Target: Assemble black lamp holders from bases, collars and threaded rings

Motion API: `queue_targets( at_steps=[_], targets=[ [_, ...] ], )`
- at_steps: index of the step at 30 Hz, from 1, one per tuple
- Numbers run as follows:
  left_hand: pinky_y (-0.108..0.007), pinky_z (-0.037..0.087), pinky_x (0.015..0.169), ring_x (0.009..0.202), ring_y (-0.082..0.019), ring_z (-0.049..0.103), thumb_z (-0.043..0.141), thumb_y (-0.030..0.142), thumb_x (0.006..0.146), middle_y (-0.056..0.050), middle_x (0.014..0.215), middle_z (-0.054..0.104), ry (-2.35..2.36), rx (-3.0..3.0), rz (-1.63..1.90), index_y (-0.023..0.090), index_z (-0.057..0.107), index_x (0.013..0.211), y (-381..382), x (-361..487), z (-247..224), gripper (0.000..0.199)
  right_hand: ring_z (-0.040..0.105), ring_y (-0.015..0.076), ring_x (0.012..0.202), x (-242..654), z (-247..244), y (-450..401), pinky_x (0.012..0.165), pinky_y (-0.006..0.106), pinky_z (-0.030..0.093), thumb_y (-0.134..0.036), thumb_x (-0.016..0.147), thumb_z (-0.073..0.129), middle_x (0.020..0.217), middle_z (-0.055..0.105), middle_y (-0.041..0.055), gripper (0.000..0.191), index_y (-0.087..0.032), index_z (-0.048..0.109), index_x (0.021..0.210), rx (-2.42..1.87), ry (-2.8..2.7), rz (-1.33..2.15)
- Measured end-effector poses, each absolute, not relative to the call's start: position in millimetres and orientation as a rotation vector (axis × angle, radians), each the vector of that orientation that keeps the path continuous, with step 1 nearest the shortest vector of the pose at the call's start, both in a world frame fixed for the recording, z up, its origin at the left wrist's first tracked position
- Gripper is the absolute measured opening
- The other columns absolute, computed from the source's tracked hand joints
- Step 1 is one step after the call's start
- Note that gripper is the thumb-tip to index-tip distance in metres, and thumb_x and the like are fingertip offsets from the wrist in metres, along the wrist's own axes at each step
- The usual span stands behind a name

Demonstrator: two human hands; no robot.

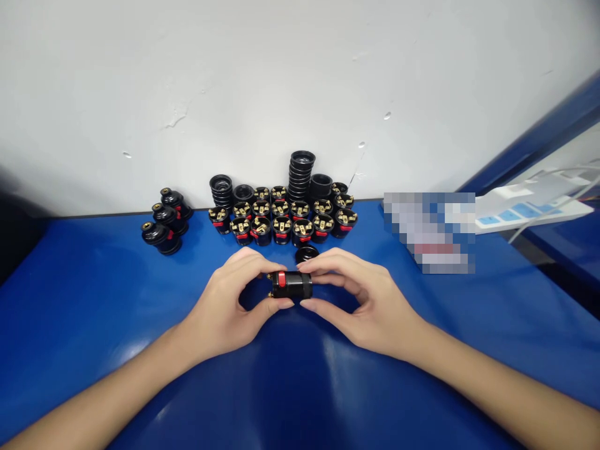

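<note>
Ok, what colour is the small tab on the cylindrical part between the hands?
Red, clearest in the head view.

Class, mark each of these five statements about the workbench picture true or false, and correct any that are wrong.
1. The left hand and right hand both hold one black cylinder. True.
2. The red tab on that cylinder is at the end nearer the right hand. False: the red tab is nearer the left hand.
3. Three domed black parts sit left of the main group. True.
4. The tabletop is white. False: the tabletop is blue.
5. The tallest stack of black rings rises above the brass-fitted pieces around it. True.
</note>
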State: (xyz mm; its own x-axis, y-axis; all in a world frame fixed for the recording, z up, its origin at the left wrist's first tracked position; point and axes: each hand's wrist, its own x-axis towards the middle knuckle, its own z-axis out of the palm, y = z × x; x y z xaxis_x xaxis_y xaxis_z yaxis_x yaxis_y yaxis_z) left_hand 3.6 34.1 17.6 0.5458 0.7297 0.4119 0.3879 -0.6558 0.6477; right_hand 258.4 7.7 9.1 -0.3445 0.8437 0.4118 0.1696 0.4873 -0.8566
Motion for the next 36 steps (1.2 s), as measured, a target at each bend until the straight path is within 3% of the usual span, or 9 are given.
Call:
queue_targets(
  at_steps=[8,13,16,19,22,28,33,36],
  targets=[
    [-0.034,0.053,0.095,0.1,-0.018,0.069,0.082,0.021,0.098,-0.004,0.113,0.078,0.823,2.368,1.048,0.021,0.068,0.126,34,6,17,0.031,0.079,0.0236,0.107,264,13,11,0.097,0.039,0.071,-0.019,0.095,0.086,0.117,0.077,0.0089,0.037,-0.023,0.072,0.129,-0.815,-1.952,0.672],
    [-0.034,0.052,0.092,0.096,-0.018,0.068,0.082,0.021,0.096,-0.004,0.108,0.076,0.842,2.388,1.064,0.021,0.069,0.122,36,4,18,0.029,0.075,0.0242,0.108,266,13,15,0.093,0.04,0.065,-0.015,0.103,0.072,0.116,0.074,0.0101,0.019,-0.022,0.073,0.12,-0.905,-1.964,0.384],
    [-0.035,0.052,0.096,0.099,-0.019,0.068,0.082,0.021,0.096,-0.005,0.109,0.076,0.833,2.42,1.02,0.021,0.069,0.122,37,4,18,0.029,0.073,0.0219,0.097,267,9,17,0.087,0.038,0.063,-0.015,0.104,0.069,0.115,0.07,0.0103,0.016,-0.021,0.073,0.118,-1.073,-1.861,0.272],
    [-0.035,0.053,0.095,0.099,-0.02,0.069,0.083,0.022,0.095,-0.005,0.109,0.076,0.8,2.462,0.959,0.02,0.069,0.124,37,5,17,0.032,0.07,0.0197,0.083,268,3,20,0.076,0.036,0.063,-0.019,0.103,0.072,0.109,0.071,0.0092,0.018,-0.019,0.072,0.121,-1.199,-1.823,0.299],
    [-0.034,0.055,0.093,0.1,-0.021,0.069,0.082,0.024,0.096,-0.006,0.11,0.076,0.784,2.467,0.884,0.02,0.07,0.126,36,5,17,0.033,0.071,0.021,0.081,268,-1,23,0.073,0.036,0.062,-0.022,0.102,0.074,0.103,0.074,0.0088,0.022,-0.017,0.072,0.123,-1.249,-1.861,0.348],
    [-0.036,0.056,0.097,0.107,-0.023,0.07,0.08,0.032,0.101,-0.008,0.118,0.076,0.768,2.451,0.809,0.021,0.068,0.135,38,2,15,0.038,0.074,0.0222,0.077,270,-1,24,0.072,0.036,0.061,-0.016,0.101,0.068,0.091,0.079,0.0062,0.012,-0.02,0.079,0.103,-1.32,-1.892,0.371],
    [-0.034,0.055,0.102,0.113,-0.02,0.07,0.061,0.025,0.112,-0.007,0.123,0.077,0.813,2.366,0.85,0.023,0.067,0.14,40,0,13,0.029,0.076,0.0213,0.072,269,0,25,0.067,0.034,0.061,-0.019,0.098,0.071,0.085,0.081,0.0045,0.009,-0.02,0.08,0.099,-1.313,-1.749,0.48],
    [-0.031,0.056,0.099,0.107,-0.017,0.071,0.061,0.021,0.112,-0.005,0.119,0.079,0.871,2.291,0.951,0.024,0.071,0.137,41,3,10,0.028,0.078,0.0207,0.075,266,2,22,0.068,0.032,0.063,-0.021,0.098,0.075,0.087,0.082,0.0038,0.006,-0.021,0.081,0.1,-1.214,-1.62,0.546]
  ],
)
